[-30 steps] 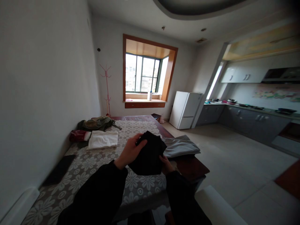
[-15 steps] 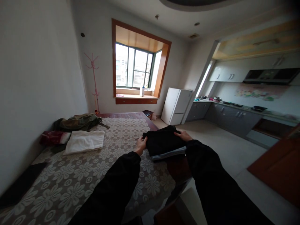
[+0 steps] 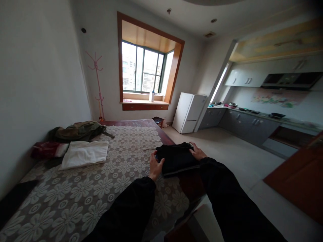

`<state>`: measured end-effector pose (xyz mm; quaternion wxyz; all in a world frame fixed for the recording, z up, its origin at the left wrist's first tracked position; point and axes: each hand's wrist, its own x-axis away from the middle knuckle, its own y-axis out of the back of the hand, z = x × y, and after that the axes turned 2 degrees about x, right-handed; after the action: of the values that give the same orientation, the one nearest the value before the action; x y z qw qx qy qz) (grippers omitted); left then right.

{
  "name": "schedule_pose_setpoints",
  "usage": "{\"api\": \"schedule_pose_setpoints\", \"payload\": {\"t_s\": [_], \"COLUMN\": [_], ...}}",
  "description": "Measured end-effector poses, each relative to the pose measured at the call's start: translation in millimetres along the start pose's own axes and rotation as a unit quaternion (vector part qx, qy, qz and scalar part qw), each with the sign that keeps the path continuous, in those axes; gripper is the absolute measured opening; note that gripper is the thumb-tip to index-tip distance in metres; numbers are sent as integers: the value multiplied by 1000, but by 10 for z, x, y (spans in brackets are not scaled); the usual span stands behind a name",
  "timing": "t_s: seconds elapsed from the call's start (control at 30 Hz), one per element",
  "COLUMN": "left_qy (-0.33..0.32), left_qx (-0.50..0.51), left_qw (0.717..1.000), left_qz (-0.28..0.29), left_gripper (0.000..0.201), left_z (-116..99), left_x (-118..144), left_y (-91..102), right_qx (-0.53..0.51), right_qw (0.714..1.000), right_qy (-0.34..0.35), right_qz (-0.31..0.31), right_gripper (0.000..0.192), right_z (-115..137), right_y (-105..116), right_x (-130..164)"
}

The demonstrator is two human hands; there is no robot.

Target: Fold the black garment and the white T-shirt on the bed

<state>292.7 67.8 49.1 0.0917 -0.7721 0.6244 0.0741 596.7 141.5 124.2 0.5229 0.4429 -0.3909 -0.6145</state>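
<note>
A folded black garment [image 3: 176, 156] lies at the right edge of the table, with a thin greyish edge of cloth showing under its front. My left hand [image 3: 155, 164] grips its left side, thumb on top and fingers curled round the edge. At the far right corner, my right hand [image 3: 197, 152] holds the black cloth, with a small pale patch beside the fingers. The fingertips of my right hand are partly hidden. Further left on the table rests a folded white cloth [image 3: 84, 154].
A lace tablecloth [image 3: 106, 183] with flower patterns covers much of the table. Behind the white cloth are an olive-green garment [image 3: 75, 131] and a dark red bundle [image 3: 47, 149]. Beyond stand a pink coat rack [image 3: 98, 80] and a white fridge [image 3: 188, 112]. A wooden chair or door panel [image 3: 297, 181] is at right.
The black garment now lies lower and flatter, hiding most of the grey-blue cloth under it. My left hand has shifted nearer me along its left side. The view has turned slightly.
</note>
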Motion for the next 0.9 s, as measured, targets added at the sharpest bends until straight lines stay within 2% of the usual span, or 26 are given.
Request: {"api": "schedule_pose_setpoints", "payload": {"t_s": [0.13, 0.2, 0.27, 0.33, 0.4, 0.43, 0.53, 0.6, 0.67, 0.8, 0.9], "left_qy": [-19, -18, 0, 33, 64, 73, 71, 63, 59, 63, 73], "left_qx": [-50, -45, -26, -11, 3, 11, 26, 28, 30, 35, 45], "left_qw": [998, 997, 997, 996, 993, 992, 990, 991, 990, 988, 986], "left_qz": [41, 54, 68, 83, 98, 104, 116, 117, 122, 138, 140], "left_gripper": [55, 54, 59, 67, 71, 72, 76, 76, 76, 76, 75], "left_z": [3, 27, 56, 81, 101, 113, 166, 211, 250, 258, 226], "left_x": [97, 159, 213, 249, 263, 263, 259, 263, 273, 315, 363], "left_y": [-20, -60, -126, -204, -268, -289, -311, -309, -307, -314, -317], "right_qx": [51, 89, 133, 154, 137, 126, 122, 135, 147, 143, 134], "right_qw": [999, 996, 987, 974, 967, 968, 977, 980, 978, 979, 981], "right_qy": [-7, -6, 41, 135, 208, 217, 163, 135, 134, 131, 113], "right_qz": [-1, -28, -82, -99, -45, -9, 56, 64, 61, 65, 79], "right_gripper": [60, 64, 67, 64, 58, 57, 60, 63, 66, 65, 62], "right_z": [41, 144, 336, 598, 869, 983, 1163, 1144, 1067, 1009, 1180], "right_y": [70, 99, 112, 81, -21, -100, -409, -615, -763, -824, -811], "right_x": [129, 223, 309, 364, 369, 354, 277, 225, 182, 107, 53]}}
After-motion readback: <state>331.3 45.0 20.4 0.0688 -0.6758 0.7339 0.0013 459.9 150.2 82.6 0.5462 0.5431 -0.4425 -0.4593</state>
